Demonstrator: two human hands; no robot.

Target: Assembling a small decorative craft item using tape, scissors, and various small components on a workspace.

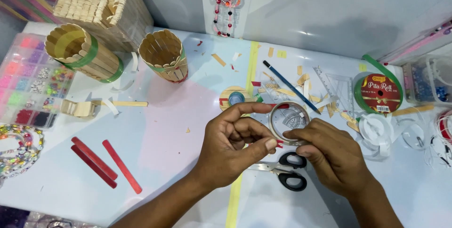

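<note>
Both hands meet above the surface (155, 129). Left hand (233, 145), fingers curled, pinches the near edge of a clear tape roll (288, 122) between thumb and forefinger; right hand (332, 155), fingers closed, grips the roll's lower right rim. Black-handled scissors (287, 171) lie just beneath the hands. Three red sticks (106, 164) lie well left; a green ribbon spool (379, 94) sits beyond the right hand.

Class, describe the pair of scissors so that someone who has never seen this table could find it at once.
Start at the yellow tape stripe running down the pale table. Near its lower end, just right of it, lies the pair of black-handled metal scissors, partly under the two hands. It is the only black-looped tool there.
</note>
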